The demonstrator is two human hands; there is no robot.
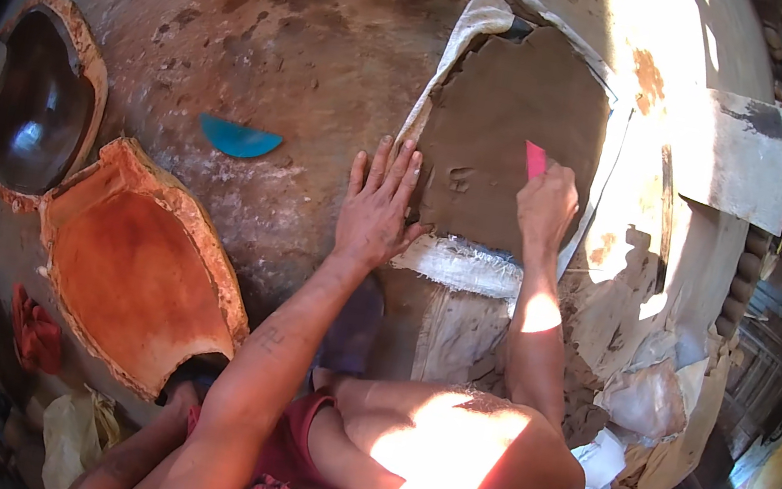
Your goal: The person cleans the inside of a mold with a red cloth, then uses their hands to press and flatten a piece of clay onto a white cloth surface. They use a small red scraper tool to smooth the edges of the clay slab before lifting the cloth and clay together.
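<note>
Knee (470, 459) blocks cloth; right hand (546, 207) fingers clamp half-hidden pink scraper (534, 160), left hand (378, 207) fingers splayed on clay slab (514, 131).

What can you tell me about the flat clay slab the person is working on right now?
The clay slab is a wide, flat, grey-brown sheet with a ragged upper left edge, lying on a pale woven cloth on the ground. Its surface looks smooth and damp, with small marks near its left edge. The left hand rests flat at that edge; the right hand holds a pink scraper against it.
</note>
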